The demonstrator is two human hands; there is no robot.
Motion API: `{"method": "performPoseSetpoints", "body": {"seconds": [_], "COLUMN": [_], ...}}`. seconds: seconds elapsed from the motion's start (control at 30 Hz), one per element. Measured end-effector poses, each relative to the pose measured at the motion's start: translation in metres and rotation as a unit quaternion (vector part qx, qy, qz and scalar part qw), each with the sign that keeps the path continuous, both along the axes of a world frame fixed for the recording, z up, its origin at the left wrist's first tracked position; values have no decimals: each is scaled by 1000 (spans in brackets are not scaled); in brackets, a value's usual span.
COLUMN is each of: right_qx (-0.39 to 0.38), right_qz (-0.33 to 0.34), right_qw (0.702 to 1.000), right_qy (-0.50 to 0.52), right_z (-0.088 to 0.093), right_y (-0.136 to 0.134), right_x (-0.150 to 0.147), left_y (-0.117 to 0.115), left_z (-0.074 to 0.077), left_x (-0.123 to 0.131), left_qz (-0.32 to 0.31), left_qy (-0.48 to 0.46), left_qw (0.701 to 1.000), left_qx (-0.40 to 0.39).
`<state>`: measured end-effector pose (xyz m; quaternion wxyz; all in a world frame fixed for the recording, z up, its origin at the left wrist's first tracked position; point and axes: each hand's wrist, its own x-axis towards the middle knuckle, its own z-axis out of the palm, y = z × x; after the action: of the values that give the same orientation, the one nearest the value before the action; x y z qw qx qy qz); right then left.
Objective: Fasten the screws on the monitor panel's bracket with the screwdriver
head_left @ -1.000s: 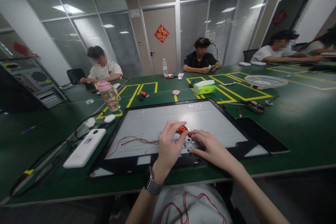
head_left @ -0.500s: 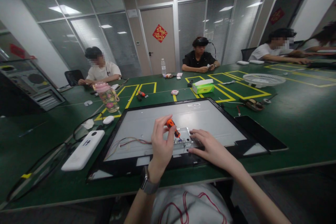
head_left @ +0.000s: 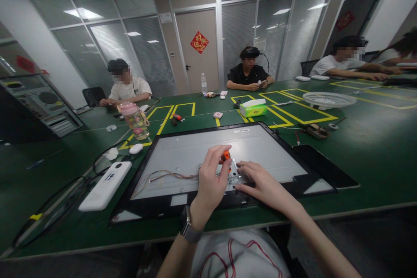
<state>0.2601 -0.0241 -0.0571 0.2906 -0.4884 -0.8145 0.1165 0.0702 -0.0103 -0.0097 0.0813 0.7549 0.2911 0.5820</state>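
My left hand [head_left: 213, 176], with a watch on its wrist, is closed around an orange and black screwdriver [head_left: 225, 155]. The screwdriver points down at a small metal bracket [head_left: 233, 169] on the back of a flat display panel [head_left: 169, 152]; its tip is hidden by my fingers. On the bracket's right side rests my right hand [head_left: 260, 182], thumb and fingers apart, touching its edge. Thin coloured wires [head_left: 169, 174] run left from the bracket across the panel.
Left of the panel lie a white power bank [head_left: 106, 186], black cables [head_left: 48, 213] and a pink-lidded bottle [head_left: 135, 121]. A dark phone-like slab [head_left: 325, 167] lies at its right. Beyond are a tissue pack [head_left: 253, 108] and a white round grille [head_left: 329, 99]. Several people sit around the table.
My left hand has moved right with the screwdriver, which now stands more upright over the bracket. My right hand stays in place.
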Motion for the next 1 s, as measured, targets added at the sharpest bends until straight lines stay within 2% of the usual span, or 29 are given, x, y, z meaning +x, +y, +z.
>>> {"method": "performPoseSetpoints", "body": {"seconds": [0.2, 0.37, 0.67, 0.87, 1.0], "right_qx": [-1, 1, 1, 5, 5], "right_qz": [2, 3, 2, 0, 0], "right_qw": [1000, 1000, 1000, 1000, 1000], "right_qy": [-9, -7, 1, 9, 10], "right_z": [1, 2, 2, 0, 0], "right_y": [-1, -1, 0, 0, 1], "right_x": [0, 0, 0, 0, 0], "left_y": [0, 3, 4, 3, 5], "left_z": [6, 0, -9, -19, -24], "left_x": [0, 3, 7, 6, 2], "left_qz": [13, -5, -31, 19, 71], "left_qy": [-25, -8, -36, 4, -24], "left_qw": [999, 1000, 998, 1000, 996], "left_qx": [25, 2, -40, -24, -56]}}
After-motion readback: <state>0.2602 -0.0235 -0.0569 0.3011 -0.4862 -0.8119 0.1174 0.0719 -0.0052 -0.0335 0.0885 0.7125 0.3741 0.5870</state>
